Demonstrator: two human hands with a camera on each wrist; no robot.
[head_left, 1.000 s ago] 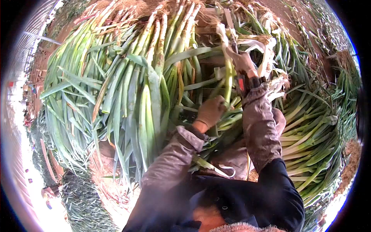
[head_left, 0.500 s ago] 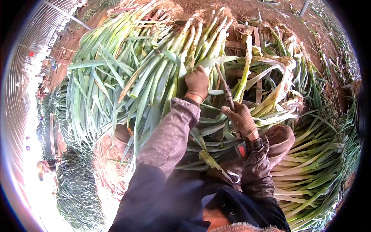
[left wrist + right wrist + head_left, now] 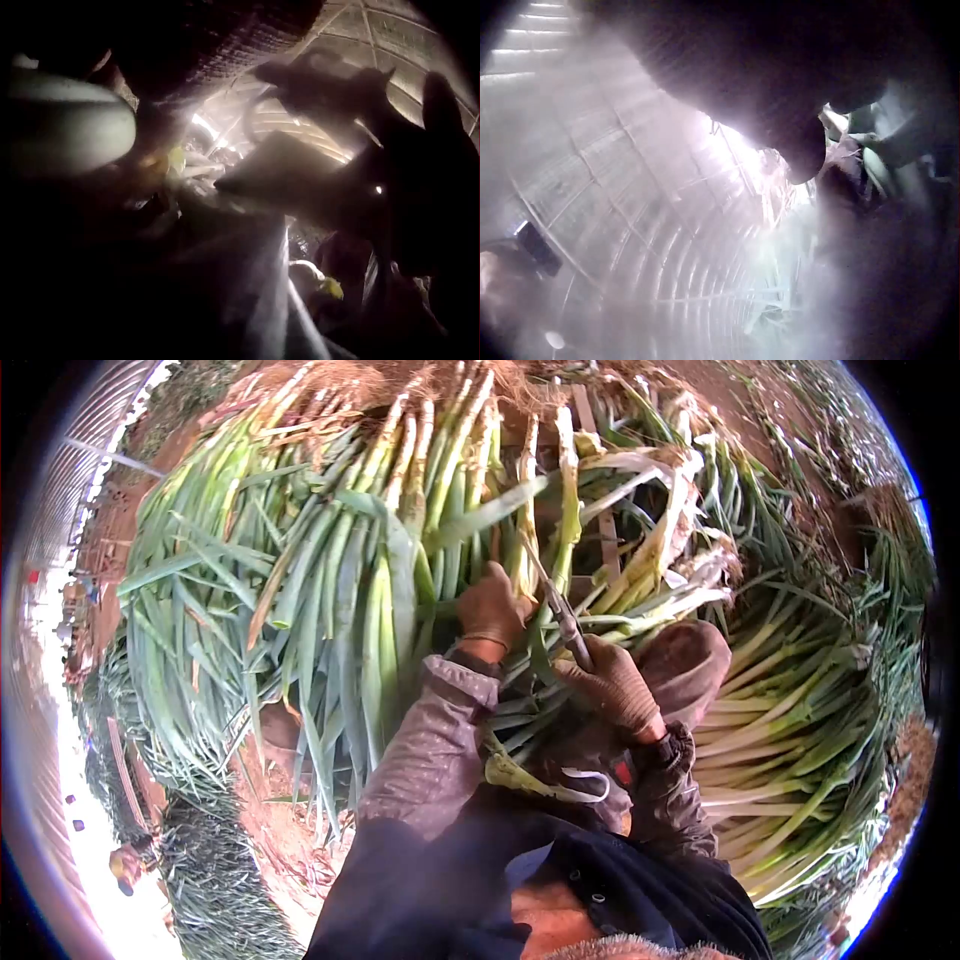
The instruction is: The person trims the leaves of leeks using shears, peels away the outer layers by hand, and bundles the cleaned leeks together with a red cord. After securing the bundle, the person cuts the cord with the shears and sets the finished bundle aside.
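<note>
seemingly, the left hand grips a leek, pale end toward twelve o'clock, to steady it, while at its four o'clock the right hand holds a slim tool angled toward eleven, likely to reach that stalk.

No writing, label, brand, number or sign could be read in any of the views.
</note>
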